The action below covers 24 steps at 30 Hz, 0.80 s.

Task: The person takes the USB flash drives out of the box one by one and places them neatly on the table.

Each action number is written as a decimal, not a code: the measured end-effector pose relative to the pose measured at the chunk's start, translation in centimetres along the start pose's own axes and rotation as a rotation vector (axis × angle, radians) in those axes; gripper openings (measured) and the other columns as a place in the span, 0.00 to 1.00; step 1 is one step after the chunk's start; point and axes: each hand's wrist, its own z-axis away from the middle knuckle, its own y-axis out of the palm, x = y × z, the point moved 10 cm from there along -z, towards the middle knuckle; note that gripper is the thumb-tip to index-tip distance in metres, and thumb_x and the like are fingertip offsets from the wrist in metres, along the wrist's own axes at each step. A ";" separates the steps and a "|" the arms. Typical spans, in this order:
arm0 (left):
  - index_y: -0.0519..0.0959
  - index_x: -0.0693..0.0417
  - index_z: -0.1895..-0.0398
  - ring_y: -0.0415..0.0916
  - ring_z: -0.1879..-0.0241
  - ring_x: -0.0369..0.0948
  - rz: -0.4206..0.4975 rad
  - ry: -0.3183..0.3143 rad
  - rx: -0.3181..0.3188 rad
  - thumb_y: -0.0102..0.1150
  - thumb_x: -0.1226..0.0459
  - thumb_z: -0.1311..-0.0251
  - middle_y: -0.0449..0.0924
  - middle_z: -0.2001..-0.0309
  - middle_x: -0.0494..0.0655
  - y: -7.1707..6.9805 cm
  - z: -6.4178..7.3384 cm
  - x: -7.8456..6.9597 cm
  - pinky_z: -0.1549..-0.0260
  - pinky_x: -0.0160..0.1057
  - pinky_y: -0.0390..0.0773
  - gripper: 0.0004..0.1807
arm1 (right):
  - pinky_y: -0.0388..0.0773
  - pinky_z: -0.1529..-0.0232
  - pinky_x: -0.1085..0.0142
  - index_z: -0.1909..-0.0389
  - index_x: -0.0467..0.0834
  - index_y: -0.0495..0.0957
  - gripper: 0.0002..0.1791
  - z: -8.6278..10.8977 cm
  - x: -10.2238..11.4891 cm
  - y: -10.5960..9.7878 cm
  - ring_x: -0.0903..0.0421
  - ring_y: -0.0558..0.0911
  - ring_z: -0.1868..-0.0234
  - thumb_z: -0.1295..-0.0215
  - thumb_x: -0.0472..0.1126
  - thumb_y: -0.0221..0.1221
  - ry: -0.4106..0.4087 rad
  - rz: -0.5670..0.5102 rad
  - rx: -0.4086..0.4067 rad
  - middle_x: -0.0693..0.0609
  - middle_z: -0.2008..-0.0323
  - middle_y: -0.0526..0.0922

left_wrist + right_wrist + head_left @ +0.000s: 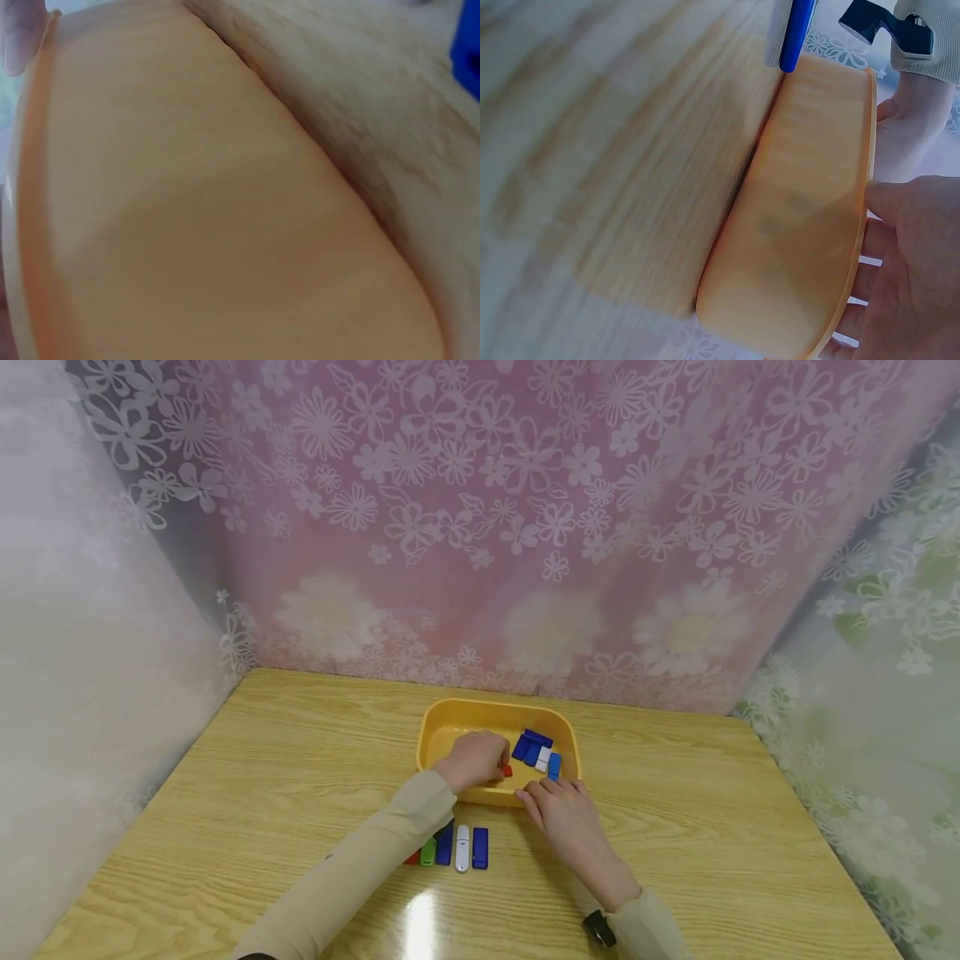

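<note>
A yellow plastic tray [442, 720] stands on the table. My left hand [476, 756] reaches inside, its fingers curled down and pinching a small red USB stick [507, 771] near the tray floor; most of that stick is hidden. My right hand [566, 818] grips the near right rim, thumb on the outer wall and fingers over the edge, as the right wrist view shows. Several blue USB sticks [532, 750], a white one [543, 759] and a lighter blue one [554, 766] lie together in the tray's right half.
In front of the tray a row lies on the wooden table [675, 827]: a blue stick [480, 848], a white stick [462, 848], another blue stick [444, 843], a green stick [428, 852] and a red one [412, 858] partly under my left sleeve. A floral curtain [487, 527] hangs behind.
</note>
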 end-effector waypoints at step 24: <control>0.79 0.57 0.51 0.77 0.69 0.40 0.255 -0.010 -0.179 0.66 0.68 0.35 0.84 0.62 0.48 -3.5 2.2 1.4 0.68 0.34 0.79 0.11 | 0.73 0.62 0.56 0.68 0.46 0.84 0.11 0.2 -0.1 0.3 0.49 0.81 0.69 0.28 0.47 0.61 0.013 -0.028 0.020 0.54 0.73 0.82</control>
